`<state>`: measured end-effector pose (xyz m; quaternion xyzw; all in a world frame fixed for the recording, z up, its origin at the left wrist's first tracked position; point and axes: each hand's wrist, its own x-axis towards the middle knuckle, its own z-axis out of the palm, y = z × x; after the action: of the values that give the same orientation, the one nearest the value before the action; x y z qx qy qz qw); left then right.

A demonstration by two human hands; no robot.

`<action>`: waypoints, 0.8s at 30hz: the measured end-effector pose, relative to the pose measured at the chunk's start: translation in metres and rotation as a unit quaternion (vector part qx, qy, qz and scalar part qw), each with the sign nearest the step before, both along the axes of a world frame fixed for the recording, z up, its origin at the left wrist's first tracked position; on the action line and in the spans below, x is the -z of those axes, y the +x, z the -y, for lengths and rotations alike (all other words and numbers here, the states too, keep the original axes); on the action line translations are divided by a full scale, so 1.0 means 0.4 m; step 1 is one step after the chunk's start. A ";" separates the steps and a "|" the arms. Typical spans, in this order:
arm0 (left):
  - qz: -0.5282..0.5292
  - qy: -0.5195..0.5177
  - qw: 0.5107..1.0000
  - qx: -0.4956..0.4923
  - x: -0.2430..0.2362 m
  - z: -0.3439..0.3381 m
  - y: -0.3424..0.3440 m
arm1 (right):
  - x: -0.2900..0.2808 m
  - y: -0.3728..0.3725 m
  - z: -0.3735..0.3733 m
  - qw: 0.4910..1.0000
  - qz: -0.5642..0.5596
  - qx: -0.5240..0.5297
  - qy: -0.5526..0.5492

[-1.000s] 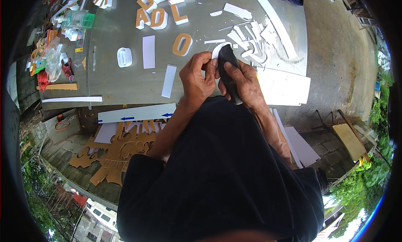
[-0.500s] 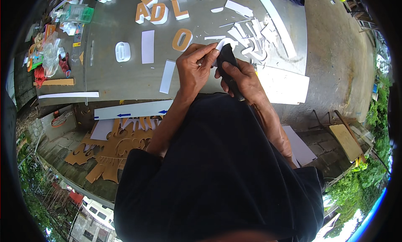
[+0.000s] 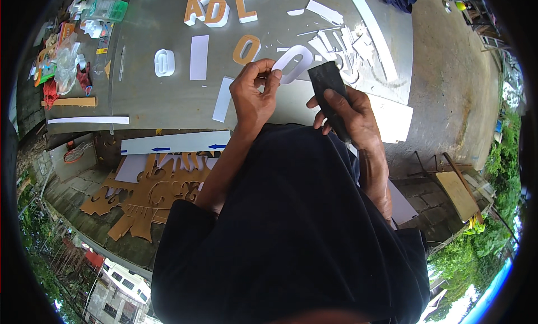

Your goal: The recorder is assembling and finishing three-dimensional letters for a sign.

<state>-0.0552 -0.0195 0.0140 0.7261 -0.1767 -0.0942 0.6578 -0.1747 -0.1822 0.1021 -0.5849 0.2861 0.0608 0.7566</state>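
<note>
Between thumb and fingers, my left hand pinches the near-left end of a white oval ring, lifted above the table with its hole in view. A black, flat, oblong block, perhaps a sanding block, is gripped in my right hand, thumb across its face. The block stands just right of the ring, with a gap between them. Behind my left hand lies a thick oval piece with a brown face and white sides. Another white oval form sits farther left.
Brown-faced block letters stand at the back of the grey metal table. White offcuts are scattered at right, near a long white strip. Bags and tools crowd the left edge. Brown cut-out sheets lie below the table.
The black block has come away from the white ring and moved right with my right hand. My left hand now shows the ring turned, its oval opening visible.
</note>
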 end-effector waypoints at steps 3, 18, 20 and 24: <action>-0.016 0.012 0.999 0.036 -0.033 -0.004 0.004 | 0.017 0.000 0.009 0.999 0.037 0.034 0.009; -0.093 -0.040 0.995 0.013 -0.023 -0.002 0.004 | 0.084 0.003 -0.002 0.993 0.083 0.041 0.073; 0.067 0.040 0.996 0.032 -0.020 -0.004 0.008 | 0.095 -0.001 0.001 0.992 0.078 0.053 0.087; 0.049 0.029 0.997 0.056 -0.015 0.011 0.002 | 0.114 -0.003 0.001 0.992 0.075 0.042 0.096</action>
<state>-0.0544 -0.0238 0.0202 0.7378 -0.2465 -0.1003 0.6203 -0.1760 -0.1827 0.0566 -0.4997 0.2451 0.0122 0.8307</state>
